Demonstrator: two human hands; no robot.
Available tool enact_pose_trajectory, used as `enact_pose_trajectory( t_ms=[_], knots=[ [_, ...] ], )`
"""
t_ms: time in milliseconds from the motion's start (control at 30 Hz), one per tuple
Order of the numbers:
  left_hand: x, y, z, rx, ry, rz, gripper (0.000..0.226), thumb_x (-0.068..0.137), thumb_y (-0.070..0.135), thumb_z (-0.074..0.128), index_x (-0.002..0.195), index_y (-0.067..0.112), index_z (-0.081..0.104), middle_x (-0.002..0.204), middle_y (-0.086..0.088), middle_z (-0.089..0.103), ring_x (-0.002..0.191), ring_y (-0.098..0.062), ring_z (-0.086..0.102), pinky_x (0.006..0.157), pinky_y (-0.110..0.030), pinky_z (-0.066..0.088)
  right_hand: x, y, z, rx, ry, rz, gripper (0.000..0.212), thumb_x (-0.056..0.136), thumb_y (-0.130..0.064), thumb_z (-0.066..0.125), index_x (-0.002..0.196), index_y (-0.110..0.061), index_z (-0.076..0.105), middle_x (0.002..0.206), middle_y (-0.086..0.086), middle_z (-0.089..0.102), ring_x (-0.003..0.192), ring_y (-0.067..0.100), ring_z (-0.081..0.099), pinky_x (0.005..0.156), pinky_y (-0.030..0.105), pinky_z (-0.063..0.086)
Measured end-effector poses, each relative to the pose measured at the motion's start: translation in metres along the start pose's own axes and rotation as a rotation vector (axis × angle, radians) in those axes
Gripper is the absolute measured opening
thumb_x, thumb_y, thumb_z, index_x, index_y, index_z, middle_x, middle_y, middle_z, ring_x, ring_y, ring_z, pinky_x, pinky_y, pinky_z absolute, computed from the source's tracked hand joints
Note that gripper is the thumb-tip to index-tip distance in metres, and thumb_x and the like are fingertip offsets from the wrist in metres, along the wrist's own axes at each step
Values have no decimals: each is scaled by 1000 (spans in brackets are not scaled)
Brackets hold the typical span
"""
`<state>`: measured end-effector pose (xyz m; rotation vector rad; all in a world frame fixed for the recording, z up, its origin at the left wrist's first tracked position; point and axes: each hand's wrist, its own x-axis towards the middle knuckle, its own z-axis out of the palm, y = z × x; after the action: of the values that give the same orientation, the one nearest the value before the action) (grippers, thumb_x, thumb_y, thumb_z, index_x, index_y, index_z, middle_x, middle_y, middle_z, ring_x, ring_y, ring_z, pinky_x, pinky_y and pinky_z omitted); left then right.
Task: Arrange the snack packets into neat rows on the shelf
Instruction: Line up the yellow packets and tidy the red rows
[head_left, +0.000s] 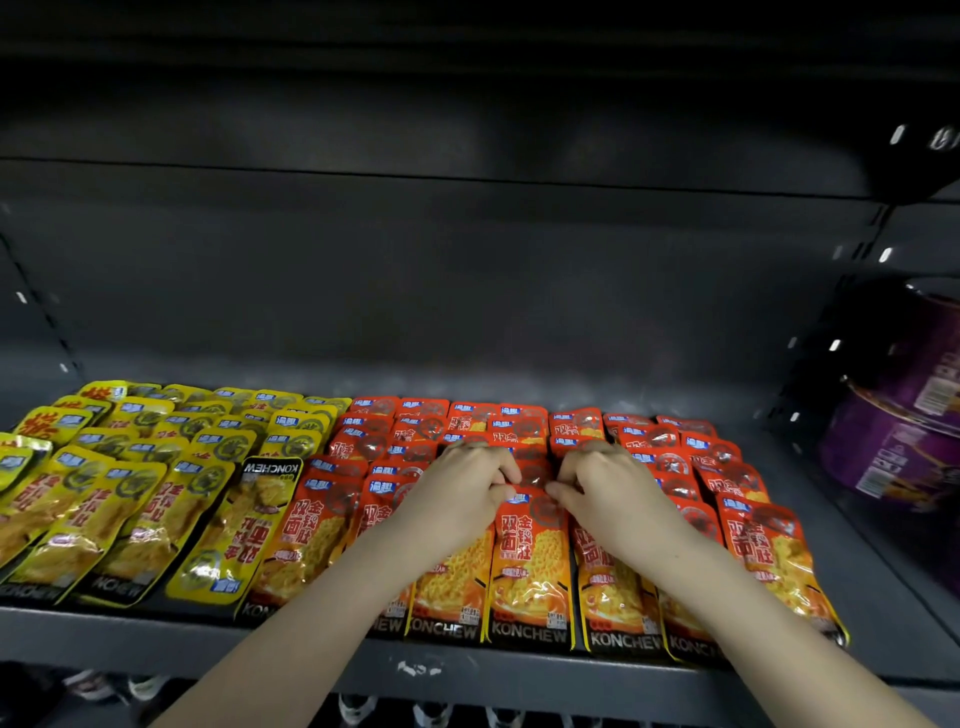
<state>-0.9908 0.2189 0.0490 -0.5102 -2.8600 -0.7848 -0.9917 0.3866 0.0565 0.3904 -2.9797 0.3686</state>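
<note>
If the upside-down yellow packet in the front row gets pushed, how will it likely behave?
The upside-down yellow packet looks glossy, so it probably slides easily. It is a thin flexible pouch, likely to crumple rather than stay stiff. It lies flat beside the orange packets, so tipping seems unlikely.

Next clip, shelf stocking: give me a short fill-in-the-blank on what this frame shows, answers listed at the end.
1. Both the left hand and the right hand rest on packets coloured ____.
2. The yellow packets lie to the ____ of the orange packets.
3. One yellow packet in the front row lies ____ compared with its neighbours, its KONCHEW name at the far end.
4. The tubs at the right edge are coloured ____.

Answers: orange; left; reversed; purple
</note>
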Motion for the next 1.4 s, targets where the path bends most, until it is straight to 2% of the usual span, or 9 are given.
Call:
enact_pose_trajectory(
  t_ms=[167, 367, 567, 667, 767, 900, 1133, 1267, 1400],
  knots=[
    [2, -1, 3, 43, 56, -36, 16, 94, 17, 51, 105, 17, 64, 104, 1, 61, 105, -16, 53, 93, -33, 44, 2, -4, -3, -33, 45, -9, 22, 92, -36, 53, 95, -17, 64, 102, 3, 56, 106, 25, 51, 88, 36, 43],
    [3, -3, 4, 159, 135, -81, 30, 95, 11, 48, 122, 17, 56, 119, -4, 60, 116, -23, 50, 98, -38, 43, 4, -9, -1, -26, 91, 11, 24, 93, -35, 50, 104, -17, 62, 108, 4, 59, 107, 25, 54, 90, 38, 45],
    [9, 1, 5, 46, 84, -33, 29, 94, 11, 48, 122, 14, 58, 118, -6, 63, 111, -23, 57, 95, -38, 47, 6, -20, 0, -109, 123, 62, 29, 94, -33, 46, 115, -17, 57, 118, 5, 58, 114, 27, 51, 91, 37, 42],
    [6, 1, 1, 47, 52, 32, 32, 95, 16, 46, 126, 16, 51, 126, -5, 57, 118, -24, 50, 98, -40, 42, 5, -32, 0, -77, 214, 37, 28, 93, -28, 44, 116, -19, 55, 116, 4, 58, 113, 28, 51, 89, 38, 41],
    [-1, -12, -13, 95, 155, 40, 33, 95, 21, 46, 127, 21, 50, 128, 0, 54, 122, -22, 45, 101, -39, 37, 8, -46, -2, -54, 263, -3, 25, 92, -28, 45, 112, -20, 57, 113, 1, 60, 110, 27, 54, 87, 38, 40],
    [-11, -46, -43, 104, 251, -28, 28, 94, 21, 49, 121, 22, 55, 122, 0, 58, 118, -22, 48, 99, -38, 38, 15, -65, 1, -4, 218, -15, 18, 92, -29, 47, 106, -24, 58, 110, -1, 59, 107, 24, 56, 88, 35, 39],
    [-25, -88, -63, 117, 140, -146, 23, 95, 19, 49, 113, 24, 60, 116, 6, 63, 106, -16, 59, 90, -36, 49, 32, -94, 21, 24, 66, -35, 20, 93, -28, 48, 107, -23, 61, 110, 0, 59, 105, 25, 58, 89, 35, 45],
    [-25, -97, -59, 127, 92, -112, 23, 95, 21, 50, 113, 22, 64, 116, 5, 63, 112, -16, 53, 95, -35, 44, 41, -104, 29, 22, -6, -25, 23, 94, -29, 49, 110, -20, 64, 113, 2, 59, 106, 24, 57, 91, 37, 46],
    [-24, -104, -55, 168, 48, -64, 23, 97, 21, 46, 108, 21, 66, 115, 3, 57, 113, -18, 45, 98, -35, 39, 44, -109, 28, 91, -25, -8, 26, 96, -31, 47, 102, -16, 67, 105, 2, 64, 98, 21, 61, 85, 36, 48]
  ],
)
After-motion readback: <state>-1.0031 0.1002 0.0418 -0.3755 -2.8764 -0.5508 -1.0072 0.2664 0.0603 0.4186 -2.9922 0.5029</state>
